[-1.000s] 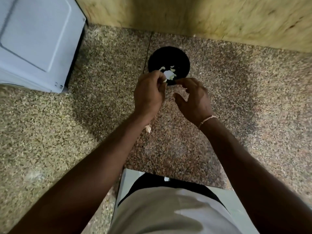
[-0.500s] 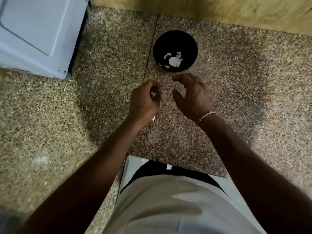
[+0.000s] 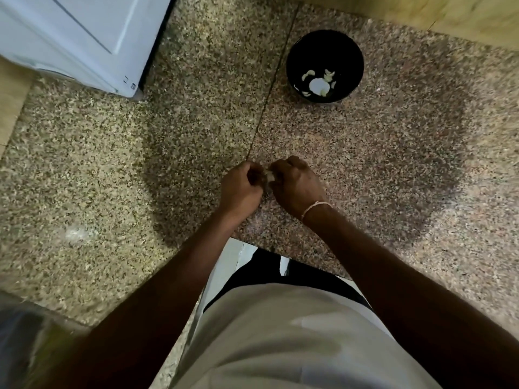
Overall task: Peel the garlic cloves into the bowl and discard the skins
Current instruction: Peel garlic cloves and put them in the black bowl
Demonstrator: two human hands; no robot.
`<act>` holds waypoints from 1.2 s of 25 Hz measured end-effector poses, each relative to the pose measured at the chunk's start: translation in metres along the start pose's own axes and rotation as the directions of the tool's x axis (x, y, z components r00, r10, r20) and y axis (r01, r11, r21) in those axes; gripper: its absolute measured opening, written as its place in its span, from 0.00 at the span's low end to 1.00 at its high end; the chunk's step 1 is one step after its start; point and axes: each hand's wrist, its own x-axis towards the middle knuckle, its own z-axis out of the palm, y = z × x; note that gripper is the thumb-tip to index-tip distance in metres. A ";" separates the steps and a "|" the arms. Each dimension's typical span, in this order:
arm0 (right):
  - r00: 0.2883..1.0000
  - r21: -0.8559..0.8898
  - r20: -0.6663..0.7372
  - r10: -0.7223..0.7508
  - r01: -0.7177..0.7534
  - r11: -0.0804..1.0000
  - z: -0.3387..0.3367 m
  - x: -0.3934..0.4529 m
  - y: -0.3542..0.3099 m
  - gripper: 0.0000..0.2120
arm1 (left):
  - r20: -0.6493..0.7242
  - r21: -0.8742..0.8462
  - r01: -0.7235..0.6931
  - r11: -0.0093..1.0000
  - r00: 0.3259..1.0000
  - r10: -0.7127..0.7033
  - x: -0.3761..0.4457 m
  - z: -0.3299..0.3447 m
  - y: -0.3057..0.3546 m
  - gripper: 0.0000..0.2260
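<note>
1. Left hand (image 3: 241, 189): fingers curled in, pinching the near side of a small pale garlic clove (image 3: 270, 176). Judged the steadying hold for peeling.
2. Right hand (image 3: 295, 186): fingers curled tight onto the same clove from the opposite side, knuckles up; a thin band sits at the wrist. Judged the stripping hand, though the skin itself is too small and blurred to tell.
3. Garlic clove: held between both hands, low over the speckled stone surface (image 3: 393, 178), near the person's body and well apart from the bowl.
4. Bowl (image 3: 351, 51): black, round, upright near the back wall; holds several pale peeled cloves (image 3: 318, 85) at the bottom. Likely set back to leave working room in front.
5. White appliance (image 3: 84, 37): far left corner, well apart from both hands.
6. Open room: bare stone lies between hands and bowl, so a carry forward looks unobstructed. The near edge of the surface lies just below the wrists; dropped skins could fall past it.
</note>
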 end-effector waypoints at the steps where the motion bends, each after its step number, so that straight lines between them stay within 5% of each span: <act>1: 1.000 0.014 -0.009 0.013 -0.013 1.000 0.000 0.001 0.000 0.10 | 0.013 -0.039 0.023 0.999 1.000 -0.023 0.001 0.002 0.001 0.12; 7: 0.981 0.197 -0.146 0.126 -0.096 0.976 -0.020 -0.011 -0.005 0.05 | 0.067 -0.321 0.107 0.941 0.994 -0.090 0.002 0.009 0.012 0.11; 17: 0.871 0.524 -0.444 0.209 0.064 0.849 -0.132 -0.033 -0.025 0.08 | -0.016 -0.668 -0.231 0.708 0.955 0.296 -0.017 -0.027 0.122 0.06; 23: 0.833 0.612 -0.532 0.151 0.255 0.748 -0.198 -0.065 -0.038 0.09 | -0.125 -0.737 -0.363 0.570 0.902 0.413 -0.064 -0.037 0.182 0.04; 30: 0.775 0.552 -0.631 0.035 0.417 0.722 -0.241 -0.099 -0.054 0.07 | -0.275 -0.666 -0.530 0.525 0.829 0.487 -0.106 -0.052 0.220 0.06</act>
